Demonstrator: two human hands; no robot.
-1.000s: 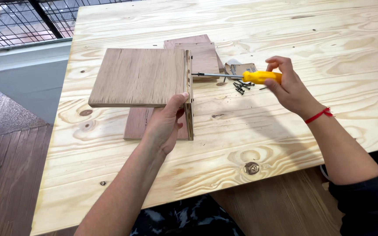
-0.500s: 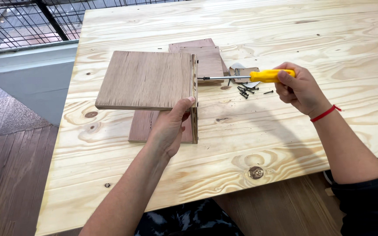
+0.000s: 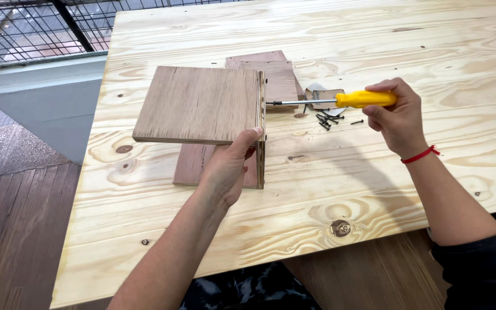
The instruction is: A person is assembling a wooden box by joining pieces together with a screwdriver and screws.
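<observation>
My left hand [image 3: 228, 166] grips the near right corner of a brown plywood assembly [image 3: 199, 103]: a flat square top panel joined to an upright side panel [image 3: 260, 143] standing on the table. My right hand [image 3: 397, 117] holds a yellow-handled screwdriver [image 3: 365, 99] level, its metal tip against the outer face of the upright panel near its top edge. A small pile of dark screws [image 3: 328, 119] lies on the table just under the screwdriver shaft.
More plywood pieces [image 3: 274, 72] are stacked flat behind the assembly. A small brown plate with a metal part [image 3: 322, 96] lies beside the screws. The pale pine table [image 3: 403, 46] ends at the left, above a wooden floor [image 3: 12, 229] and a wire fence [image 3: 30, 26].
The view has shifted a little. My right hand has brought the screwdriver tip up to the upright panel's side. My left hand keeps its grip on the assembly.
</observation>
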